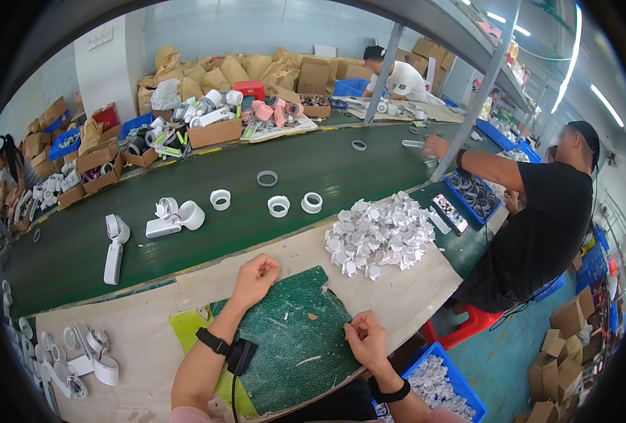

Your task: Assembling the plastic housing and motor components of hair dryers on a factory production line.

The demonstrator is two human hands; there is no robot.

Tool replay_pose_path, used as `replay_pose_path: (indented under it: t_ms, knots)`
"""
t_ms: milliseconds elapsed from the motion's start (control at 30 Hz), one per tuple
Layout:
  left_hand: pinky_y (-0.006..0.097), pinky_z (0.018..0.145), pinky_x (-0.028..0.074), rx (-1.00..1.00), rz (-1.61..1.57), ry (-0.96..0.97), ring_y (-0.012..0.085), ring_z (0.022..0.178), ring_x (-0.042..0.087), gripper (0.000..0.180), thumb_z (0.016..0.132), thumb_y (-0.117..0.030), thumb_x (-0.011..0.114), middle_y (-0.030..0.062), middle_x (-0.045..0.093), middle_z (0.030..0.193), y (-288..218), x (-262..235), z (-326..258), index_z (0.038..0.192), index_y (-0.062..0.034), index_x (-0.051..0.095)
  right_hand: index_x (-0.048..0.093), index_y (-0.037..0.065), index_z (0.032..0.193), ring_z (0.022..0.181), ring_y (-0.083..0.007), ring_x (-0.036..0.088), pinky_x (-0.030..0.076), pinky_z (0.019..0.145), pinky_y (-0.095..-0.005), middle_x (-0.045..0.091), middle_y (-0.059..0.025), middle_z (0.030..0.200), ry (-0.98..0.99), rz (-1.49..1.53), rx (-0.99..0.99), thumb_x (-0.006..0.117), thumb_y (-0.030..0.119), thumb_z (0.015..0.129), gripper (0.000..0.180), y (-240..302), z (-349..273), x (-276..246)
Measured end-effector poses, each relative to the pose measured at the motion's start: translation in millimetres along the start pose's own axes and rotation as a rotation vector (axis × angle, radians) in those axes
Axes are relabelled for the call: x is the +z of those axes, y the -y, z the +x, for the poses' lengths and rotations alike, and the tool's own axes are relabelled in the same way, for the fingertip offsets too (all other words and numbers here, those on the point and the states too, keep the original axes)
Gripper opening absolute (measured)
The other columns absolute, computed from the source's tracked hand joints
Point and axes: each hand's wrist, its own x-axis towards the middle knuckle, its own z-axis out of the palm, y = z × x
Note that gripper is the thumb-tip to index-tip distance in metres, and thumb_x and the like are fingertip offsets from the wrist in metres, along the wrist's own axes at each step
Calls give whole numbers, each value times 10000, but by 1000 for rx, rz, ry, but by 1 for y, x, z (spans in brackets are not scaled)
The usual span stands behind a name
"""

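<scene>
My left hand (256, 280) is closed, its fingers curled together above the far left edge of a worn green mat (295, 377). At the mat's right edge my right hand (366, 340) is closed too, thumb and fingers pressed together. Anything inside either hand is hidden or too small to make out. Small scraps lie on the mat between them. Beyond my right hand is a heap of small white plastic parts (380, 236). A lime-green sheet (186, 330) sticks out from under the mat by my left forearm.
A green conveyor belt (235, 211) runs across, carrying white rings (278, 206), a grey ring (266, 178) and white handheld housings (114, 257). More white housings (80, 359) lie at left. A blue crate (436, 377) stands low right. A co-worker (538, 211) reaches over the belt.
</scene>
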Motion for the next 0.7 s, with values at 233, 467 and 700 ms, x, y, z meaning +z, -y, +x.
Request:
replay_pose_path:
  t_ms: [233,467,700]
  knots:
    - [195,554,410,4,28,-3,56,604,507,31,856,-27,562,13,571,713,1,-1,0,871,-3,549,486,21,818,499,-13,446,342,442,-189,503,18,568,7,-13,-8,636,7,814,151,-1,1,0]
    - [193,552,422,8,33,-23,47,610,532,55,832,-50,576,3,584,703,5,-1,1,859,-2,577,488,20,812,493,-17,453,347,439,-193,503,14,566,-6,-37,-3,639,8,810,152,1,1,0]
    - [194,555,419,3,50,-9,55,608,516,47,851,-28,568,13,576,714,0,0,0,885,2,553,485,24,807,488,-19,450,346,436,-200,500,12,544,-8,-43,-14,638,6,808,154,1,0,-1]
